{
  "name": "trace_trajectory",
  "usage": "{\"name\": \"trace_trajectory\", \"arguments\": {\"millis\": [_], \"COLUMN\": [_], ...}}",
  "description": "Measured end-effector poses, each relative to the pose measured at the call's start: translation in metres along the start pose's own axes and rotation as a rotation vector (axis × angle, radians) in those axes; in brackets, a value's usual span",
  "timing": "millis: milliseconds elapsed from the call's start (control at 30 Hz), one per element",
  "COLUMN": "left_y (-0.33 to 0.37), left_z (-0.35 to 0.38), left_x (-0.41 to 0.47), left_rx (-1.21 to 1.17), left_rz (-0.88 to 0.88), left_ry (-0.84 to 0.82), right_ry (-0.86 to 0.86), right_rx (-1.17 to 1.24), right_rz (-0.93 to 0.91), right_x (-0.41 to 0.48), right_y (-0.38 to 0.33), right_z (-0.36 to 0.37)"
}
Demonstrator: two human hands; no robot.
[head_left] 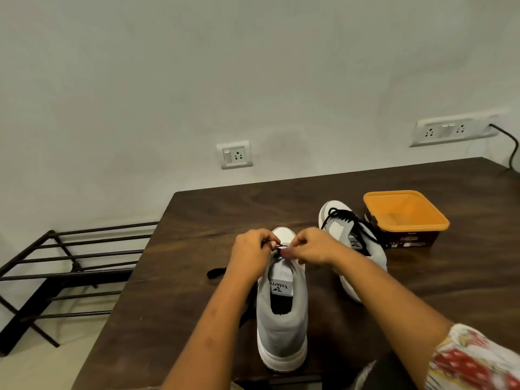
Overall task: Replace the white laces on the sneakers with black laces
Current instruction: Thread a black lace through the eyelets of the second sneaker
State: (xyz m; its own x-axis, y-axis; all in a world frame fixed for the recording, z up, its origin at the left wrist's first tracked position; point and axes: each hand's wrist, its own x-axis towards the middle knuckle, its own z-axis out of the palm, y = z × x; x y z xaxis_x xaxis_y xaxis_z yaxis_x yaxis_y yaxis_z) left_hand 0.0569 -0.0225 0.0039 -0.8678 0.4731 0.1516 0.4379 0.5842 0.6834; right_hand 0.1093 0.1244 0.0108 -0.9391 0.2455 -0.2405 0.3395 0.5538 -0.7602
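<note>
The near sneaker point(281, 327), grey with a white sole, stands upright in the middle of the dark wooden table point(197, 220). Its heel points at the person and sits close to the table's near edge. Over its toe end, both hands work a black lace point(281, 245). The left hand point(250, 254) pinches it between curled fingertips, and the right hand point(312, 249) pinches it from the other side, so both are grasping the lace. The two hands are nearly touching. A loose end of lace point(216, 273) trails out on the wood to the left of the left wrist.

The second sneaker point(336, 229) stands just to the right, partly behind the right forearm, with its toe away from the person and black laces point(351, 223) lying loosely across it. Just beyond it to the right sits an open orange tub point(405, 212), near the sneaker's toe.

A broad strip of tabletop lies between the near sneaker and the table's left edge, which runs diagonally. More tabletop spreads to the right of the right forearm. A patterned sleeve point(478, 361) shows at the lower right.

Off the left edge, a black metal rack point(70, 263) stands on the floor. The far edge meets the wall, which carries a single socket point(235, 154), a double socket plate point(450, 130) and a black cable point(509, 144).
</note>
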Motion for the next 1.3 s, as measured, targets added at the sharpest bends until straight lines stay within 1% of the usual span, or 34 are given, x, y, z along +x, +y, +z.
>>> {"name": "trace_trajectory", "arguments": {"millis": [67, 167, 233, 267, 400, 467, 600, 700, 800, 933, 1033, 1167, 1233, 1300], "left_y": [0.001, 0.006, 0.009, 0.01, 0.014, 0.016, 0.021, 0.024, 0.019, 0.014, 0.015, 0.012, 0.011, 0.01], "left_z": [0.006, 0.015, 0.017, 0.018, 0.025, 0.029, 0.033, 0.033, 0.032, 0.034, 0.038, 0.04, 0.04, 0.039], "left_x": [0.0, -0.003, -0.005, -0.006, -0.008, -0.01, -0.011, -0.012, -0.009, -0.01, -0.012, -0.009, -0.008, -0.007], "left_rx": [0.103, 0.253, 0.356, 0.388, 0.544, 0.579, 0.597, 0.618, 0.516, 0.399, 0.364, 0.304, 0.311, 0.336], "left_rz": [-0.019, -0.014, 0.02, 0.039, 0.109, 0.117, 0.071, 0.073, 0.044, 0.015, 0.027, 0.087, 0.114, 0.138], "left_ry": [-0.014, -0.031, -0.006, 0.011, 0.044, 0.056, 0.056, 0.045, 0.029, 0.023, 0.069, 0.102, 0.09, 0.076], "right_ry": [-0.031, 0.057, 0.074, 0.068, 0.026, 0.009, -0.047, -0.046, -0.042, -0.082, -0.089, -0.146, -0.116, -0.018], "right_rx": [-0.106, -0.23, -0.249, -0.216, 0.092, 0.166, 0.264, 0.317, 0.328, 0.329, 0.375, 0.494, 0.418, 0.286], "right_rz": [0.057, 0.122, 0.163, 0.18, 0.233, 0.237, 0.236, 0.232, 0.216, 0.182, 0.18, 0.189, 0.166, 0.15], "right_x": [-0.001, 0.007, 0.009, 0.009, 0.003, 0.002, -0.003, -0.004, -0.005, -0.005, -0.004, -0.005, -0.005, -0.002], "right_y": [-0.002, -0.002, 0.0, 0.001, 0.009, 0.012, 0.011, 0.01, 0.012, 0.015, 0.015, 0.018, 0.018, 0.016], "right_z": [0.008, 0.017, 0.017, 0.014, 0.006, 0.005, 0.003, 0.003, 0.002, 0.0, -0.002, -0.006, -0.004, 0.002]}}
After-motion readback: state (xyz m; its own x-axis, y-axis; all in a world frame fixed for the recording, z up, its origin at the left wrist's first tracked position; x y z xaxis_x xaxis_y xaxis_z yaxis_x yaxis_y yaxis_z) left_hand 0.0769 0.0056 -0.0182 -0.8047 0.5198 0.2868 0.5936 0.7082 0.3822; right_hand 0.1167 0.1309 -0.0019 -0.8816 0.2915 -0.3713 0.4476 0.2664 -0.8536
